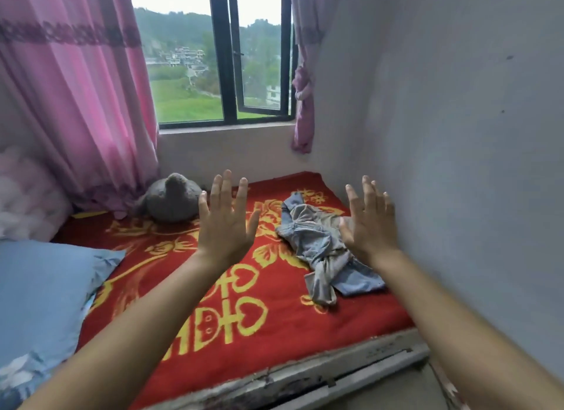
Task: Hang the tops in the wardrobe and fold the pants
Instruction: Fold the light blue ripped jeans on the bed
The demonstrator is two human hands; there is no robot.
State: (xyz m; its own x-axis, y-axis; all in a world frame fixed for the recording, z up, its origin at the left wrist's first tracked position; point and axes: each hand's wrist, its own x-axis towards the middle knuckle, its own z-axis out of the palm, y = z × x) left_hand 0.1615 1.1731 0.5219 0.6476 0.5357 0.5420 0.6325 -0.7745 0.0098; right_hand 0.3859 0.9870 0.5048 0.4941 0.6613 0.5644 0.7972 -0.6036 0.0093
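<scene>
Both hands are raised in the head view, fingers straight and spread, holding nothing. My left hand (224, 223) hovers over the middle of the red blanket (274, 333); my right hand (370, 226) is close to the wall (457, 135) on the right. The pants (314, 241) lie crumpled on the blanket's right side, between my hands, with the right one overlapping their right edge. Their long axis runs far to near, slanting slightly right. I judge the right hand nearer for the first grasp.
</scene>
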